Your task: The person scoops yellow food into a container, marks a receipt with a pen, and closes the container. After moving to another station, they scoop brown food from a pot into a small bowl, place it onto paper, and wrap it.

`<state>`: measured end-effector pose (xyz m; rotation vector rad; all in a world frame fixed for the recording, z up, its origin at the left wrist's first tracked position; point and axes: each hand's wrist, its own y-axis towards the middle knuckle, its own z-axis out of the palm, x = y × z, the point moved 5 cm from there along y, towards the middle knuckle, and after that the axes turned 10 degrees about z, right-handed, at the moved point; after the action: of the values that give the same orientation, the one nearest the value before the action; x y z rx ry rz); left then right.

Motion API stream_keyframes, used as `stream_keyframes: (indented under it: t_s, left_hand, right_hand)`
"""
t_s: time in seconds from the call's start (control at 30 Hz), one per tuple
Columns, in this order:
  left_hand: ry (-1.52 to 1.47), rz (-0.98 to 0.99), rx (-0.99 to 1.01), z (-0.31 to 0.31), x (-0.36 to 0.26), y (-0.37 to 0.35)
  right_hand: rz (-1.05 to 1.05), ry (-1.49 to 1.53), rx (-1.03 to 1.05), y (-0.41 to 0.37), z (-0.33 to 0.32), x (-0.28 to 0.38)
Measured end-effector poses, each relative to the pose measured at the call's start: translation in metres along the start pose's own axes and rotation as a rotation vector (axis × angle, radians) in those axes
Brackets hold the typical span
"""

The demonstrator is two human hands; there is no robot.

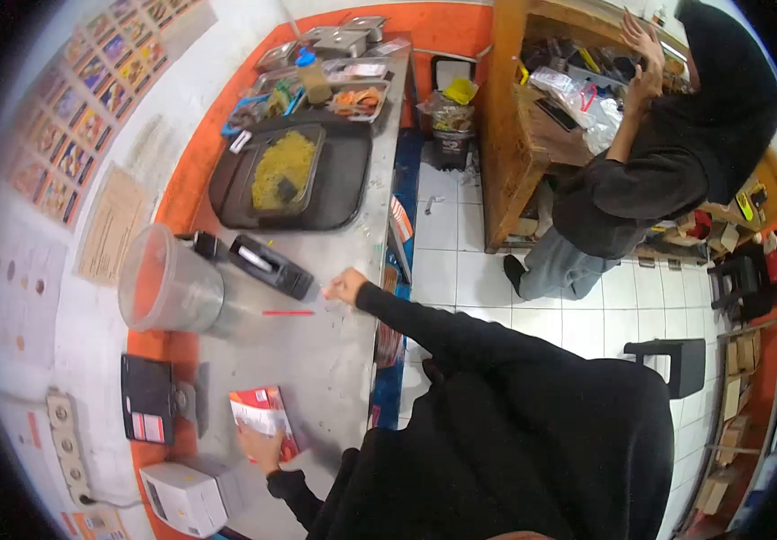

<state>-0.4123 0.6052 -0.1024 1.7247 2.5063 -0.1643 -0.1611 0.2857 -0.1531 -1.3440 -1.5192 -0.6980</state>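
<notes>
My left hand (262,447) rests on a flat red and white packet (267,409) lying on the metal counter, thumb and fingers over its lower part. Stretched out toward the counter's edge, my right hand (346,287) has its fingers pinched at the end of a black tape dispenser (271,267). Between them a short, blurred see-through strip shows, which looks like clear tape. A thin red stick-like thing (289,313) lies just beside the dispenser.
A clear plastic bucket (172,286), a black card-like device (146,399) and a white box-shaped machine (183,499) line the wall. Farther along stand a black tray (352,171) with yellow food and metal pans (339,42). Another person (650,171) is at a wooden bench (533,135).
</notes>
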Motion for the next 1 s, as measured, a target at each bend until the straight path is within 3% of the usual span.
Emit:
stream_keyframes:
  t_s: [0.03, 0.07, 0.1, 0.13, 0.17, 0.2, 0.23, 0.33, 0.47, 0.53, 0.57, 0.8, 0.87, 1.0]
  left_hand:
    - [-0.075, 0.073, -0.037, 0.003, -0.003, 0.003]
    - [-0.017, 0.086, -0.12, 0.008, -0.007, -0.001]
    - [0.013, 0.066, -0.132, 0.013, -0.017, -0.006]
    - [0.014, 0.086, -0.125, 0.016, -0.031, -0.012]
    - [0.012, 0.076, -0.096, 0.009, -0.055, -0.019]
    - [-0.043, 0.105, -0.063, 0.011, -0.074, -0.02]
    - [-0.136, 0.139, -0.003, 0.017, -0.095, -0.017]
    - [-0.489, 0.184, 0.204, 0.048, -0.167, 0.004]
    - [-0.738, 0.074, 0.65, 0.078, -0.283, 0.032]
    - [-0.761, 0.747, 0.481, 0.027, -0.384, 0.013]
    - [-0.542, 1.195, 0.161, -0.008, -0.43, 0.007]
    - [-0.367, 1.579, 0.189, 0.03, -0.676, 0.055]
    - [-0.381, 1.644, 0.14, 0.054, -0.748, 0.065]
    - [-0.436, 1.731, 0.118, 0.091, -0.863, 0.067]
  right_hand:
    - [-0.053, 0.003, -0.009, -0.009, -0.005, -0.012]
    - [-0.256, -0.014, -0.202, -0.033, -0.025, -0.011]
    - [-0.198, 0.118, -0.09, -0.067, -0.058, 0.008]
    - [-0.155, 0.176, 0.002, -0.071, -0.067, -0.017]
    - [-0.189, 0.06, -0.116, -0.08, -0.081, -0.044]
    - [-0.037, 0.349, -0.084, -0.115, -0.111, -0.026]
    - [0.043, 0.154, -0.171, -0.128, -0.127, -0.047]
    - [0.199, 0.394, -0.144, -0.171, -0.163, -0.079]
    - [0.275, 0.583, -0.39, -0.22, -0.217, -0.039]
    - [0.286, 0.558, -0.574, -0.232, -0.241, -0.027]
    - [0.285, 0.55, -0.621, -0.238, -0.253, -0.023]
    - [0.301, 0.535, -0.851, -0.241, -0.349, -0.039]
    - [0.354, 0.551, -0.906, -0.23, -0.374, -0.059]
    - [0.262, 0.615, -0.954, -0.2, -0.409, -0.102]
